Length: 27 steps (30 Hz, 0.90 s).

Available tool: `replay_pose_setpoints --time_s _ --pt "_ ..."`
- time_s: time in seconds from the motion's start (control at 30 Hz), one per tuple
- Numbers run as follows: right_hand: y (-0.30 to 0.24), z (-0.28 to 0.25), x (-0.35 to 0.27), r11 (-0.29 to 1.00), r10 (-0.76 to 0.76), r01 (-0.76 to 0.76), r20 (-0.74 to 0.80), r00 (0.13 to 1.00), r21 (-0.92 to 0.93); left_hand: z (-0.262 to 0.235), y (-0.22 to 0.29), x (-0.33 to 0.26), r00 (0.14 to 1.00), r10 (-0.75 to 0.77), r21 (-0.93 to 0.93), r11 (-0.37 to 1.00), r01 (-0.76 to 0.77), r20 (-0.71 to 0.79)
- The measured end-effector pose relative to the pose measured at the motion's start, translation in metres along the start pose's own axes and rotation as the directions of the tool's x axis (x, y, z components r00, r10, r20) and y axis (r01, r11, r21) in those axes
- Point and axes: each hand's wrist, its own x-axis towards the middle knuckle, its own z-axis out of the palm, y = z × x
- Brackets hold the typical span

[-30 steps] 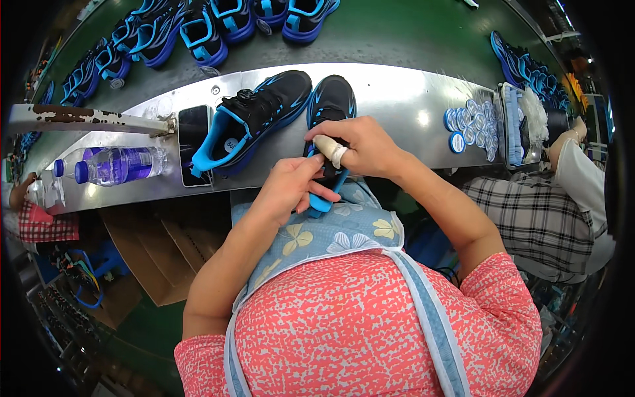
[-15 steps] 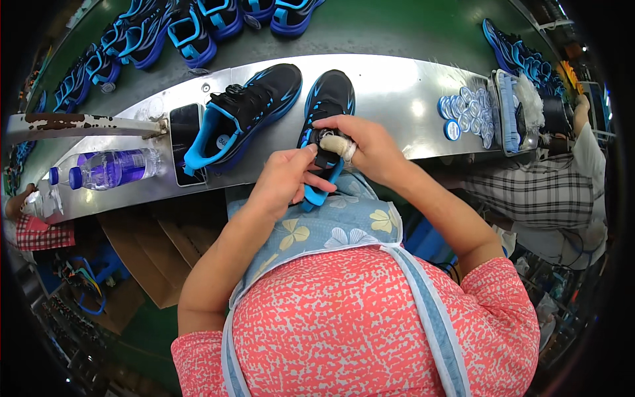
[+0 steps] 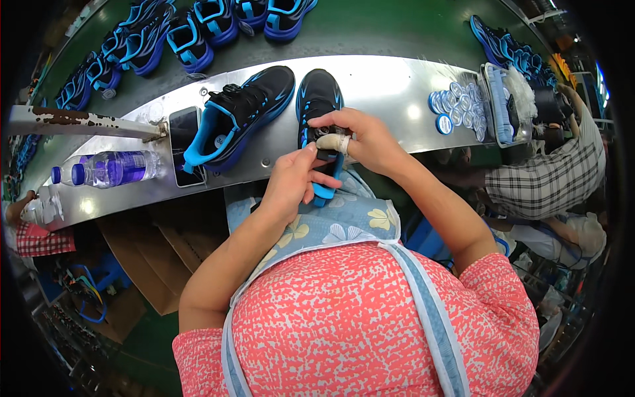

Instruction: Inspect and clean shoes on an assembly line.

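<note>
a view from above of a person in a coral speckled top and pale blue floral apron, working at a curved, shiny metal bench (image 3: pixel 397 86). both hands meet over a black sports shoe with bright blue trim and sole (image 3: pixel 319 99), which lies lengthwise on the bench with its toe pointing away from the person and its heel overhanging the near edge. the left hand (image 3: pixel 294 185) grips the heel end from the left, fingers curled around it. the right hand (image 3: pixel 360 135), with white tape wrapped around one finger, rests on top of the shoe's opening and pinches something small and dark there; what it is cannot be made out. just left of the left hand lies a second matching black and blue shoe (image 3: pixel 238 116), angled across the bench. further left sit a dark smartphone (image 3: pixel 184 142) lying flat and a clear plastic bottle of purple liquid (image 3: pixel 109 169) on its side. well to the right of the right hand is a cluster of small round blue and white discs (image 3: pixel 456 106). beyond the hands, more blue shoes (image 3: pixel 198 30) sit on a green conveyor belt (image 3: pixel 390 30).
</note>
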Motion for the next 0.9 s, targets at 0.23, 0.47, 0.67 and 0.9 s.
replay_pose_setpoints --time_s 0.23,0.47,0.67,0.9 --pt "0.003 0.003 -0.029 0.928 -0.087 0.018 -0.170 0.982 -0.372 -0.038 0.035 -0.041 0.952 0.306 0.439 0.858 -0.267 -0.020" --pt "0.010 -0.005 -0.015 0.889 -0.064 -0.048 -0.228 0.972 -0.455 -0.186 0.047 -0.001 0.819 0.571 0.929 0.329 -0.170 -0.052" --pt "0.018 -0.105 -0.018 0.584 -0.147 -0.090 -0.214 0.966 -0.806 -0.115 0.024 -0.010 0.819 0.561 0.880 0.442 -0.174 -0.119" --pt "-0.015 -0.015 0.053 0.894 -0.286 0.346 0.231 0.930 -0.285 -0.094 0.012 0.010 0.757 0.645 0.835 0.470 -0.286 -0.104"
